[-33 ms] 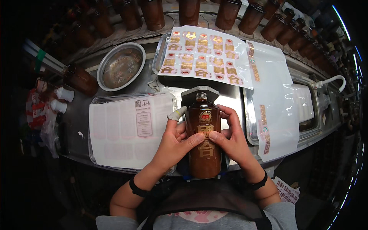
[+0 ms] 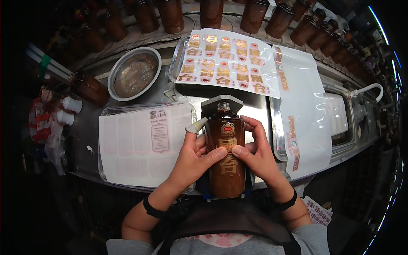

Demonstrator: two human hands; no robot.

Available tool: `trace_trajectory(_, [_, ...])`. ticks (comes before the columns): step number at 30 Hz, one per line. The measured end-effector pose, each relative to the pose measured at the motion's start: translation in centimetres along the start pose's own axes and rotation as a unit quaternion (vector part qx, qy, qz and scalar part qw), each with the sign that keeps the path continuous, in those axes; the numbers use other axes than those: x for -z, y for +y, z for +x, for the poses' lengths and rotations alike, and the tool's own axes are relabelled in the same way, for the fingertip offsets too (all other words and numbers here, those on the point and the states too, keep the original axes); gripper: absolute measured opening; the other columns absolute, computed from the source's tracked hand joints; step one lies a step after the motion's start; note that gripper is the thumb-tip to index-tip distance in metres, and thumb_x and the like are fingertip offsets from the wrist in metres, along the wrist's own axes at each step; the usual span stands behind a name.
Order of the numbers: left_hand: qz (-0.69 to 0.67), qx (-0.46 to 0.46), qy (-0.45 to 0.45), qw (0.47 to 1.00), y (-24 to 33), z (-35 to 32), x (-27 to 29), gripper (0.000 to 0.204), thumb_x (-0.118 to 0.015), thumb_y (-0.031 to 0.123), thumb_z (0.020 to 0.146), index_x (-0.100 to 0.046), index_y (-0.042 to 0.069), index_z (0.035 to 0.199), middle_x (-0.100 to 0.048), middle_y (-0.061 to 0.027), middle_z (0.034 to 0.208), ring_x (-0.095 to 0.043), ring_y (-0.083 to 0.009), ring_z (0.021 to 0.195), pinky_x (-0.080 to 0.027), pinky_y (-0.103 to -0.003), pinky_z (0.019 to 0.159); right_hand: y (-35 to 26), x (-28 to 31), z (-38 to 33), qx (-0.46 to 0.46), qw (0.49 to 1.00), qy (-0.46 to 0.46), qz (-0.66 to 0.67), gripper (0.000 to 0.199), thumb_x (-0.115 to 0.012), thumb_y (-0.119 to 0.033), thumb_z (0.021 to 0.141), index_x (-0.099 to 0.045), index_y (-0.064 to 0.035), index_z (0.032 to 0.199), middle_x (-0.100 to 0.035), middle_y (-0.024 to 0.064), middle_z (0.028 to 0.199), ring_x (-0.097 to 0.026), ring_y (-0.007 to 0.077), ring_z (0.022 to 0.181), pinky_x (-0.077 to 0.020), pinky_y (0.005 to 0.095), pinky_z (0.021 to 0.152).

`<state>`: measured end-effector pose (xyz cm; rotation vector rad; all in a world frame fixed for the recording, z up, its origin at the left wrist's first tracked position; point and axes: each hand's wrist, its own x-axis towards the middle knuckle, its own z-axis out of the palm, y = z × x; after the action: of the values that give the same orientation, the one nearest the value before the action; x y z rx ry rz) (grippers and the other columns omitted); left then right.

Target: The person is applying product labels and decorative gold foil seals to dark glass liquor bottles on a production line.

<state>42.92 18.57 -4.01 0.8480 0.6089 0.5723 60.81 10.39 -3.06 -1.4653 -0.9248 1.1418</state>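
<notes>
Background bottles (image 2: 211,12) cropped | left hand (image 2: 194,158), right hand (image 2: 257,155) on bottle (image 2: 228,172) (back hidden)

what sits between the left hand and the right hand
In the head view, a brown bottle with gold lettering on its front is between the left hand and the right hand, both touching it.

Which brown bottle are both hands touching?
The brown bottle with gold characters, between left hand and right hand; neither touches the other bottles.

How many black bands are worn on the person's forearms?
2: one narrow black band around the left forearm, another narrow black band around the right forearm. Anything under the grey sleeves would be hidden.
</notes>
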Motion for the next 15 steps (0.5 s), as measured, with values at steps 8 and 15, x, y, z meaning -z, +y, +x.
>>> trace_trajectory(8, [0.013, -0.007, -0.003, 1.000, 0.1, -0.1, 0.1, 0.084, -0.072, 0.010, 0.088, -0.015, 0.002, 0.149, -0.051, -0.0221, 0.135, -0.054, -0.0239, 0.123, -0.045, -0.036, 0.103, -0.2, 0.0, -0.1, 0.007, 1.000, -0.010, 0.008, 0.074, -0.076, -0.014, 0.084, -0.032, -0.0079, 0.143, -0.044, 0.0117, 0.127, -0.050, 0.0006, 0.062, -0.0385, 0.0151, 0.050])
trace_trajectory(15, [-0.003, -0.008, 0.024, 1.000, 0.0, 0.3, -0.4, 0.078, -0.070, 0.008, 0.091, -0.016, -0.001, 0.147, -0.056, -0.0220, 0.127, -0.058, -0.0216, 0.117, -0.049, -0.033, 0.098, -1.1, -0.8, 0.2, -0.022, 0.999, 0.019, 0.033, 0.063, -0.072, -0.016, 0.088, -0.034, -0.0058, 0.137, -0.046, 0.0126, 0.122, -0.064, 0.0100, 0.077, -0.0512, 0.0199, 0.058])
